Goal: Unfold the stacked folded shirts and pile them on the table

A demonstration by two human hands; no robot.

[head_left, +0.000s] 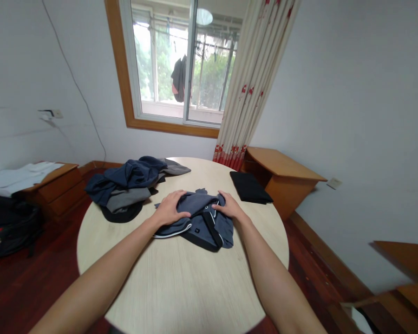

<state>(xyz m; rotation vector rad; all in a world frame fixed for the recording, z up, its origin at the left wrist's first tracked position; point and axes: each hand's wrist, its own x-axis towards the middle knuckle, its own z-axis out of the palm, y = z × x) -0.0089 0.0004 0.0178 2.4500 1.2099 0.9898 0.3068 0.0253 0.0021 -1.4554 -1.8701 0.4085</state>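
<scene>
A crumpled grey-blue garment point(198, 218) with black bands, white piping and a small dark label lies bunched in the middle of the round table point(174, 287). My left hand point(170, 207) is on its left side, thumb towards me and fingers over the far fold, gripping the cloth. On the right, my right hand point(229, 206) holds the other side, its thumb by a piped edge. Some of the fingertips are hidden by fabric. Which kind of garment it is, I cannot tell.
A heap of navy and grey clothes point(128, 181) lies at the table's back left. Near the right edge rests a folded black cloth point(251, 187). A wooden desk point(282, 171) stands behind it, and a black bag point(10, 227) sits on the left.
</scene>
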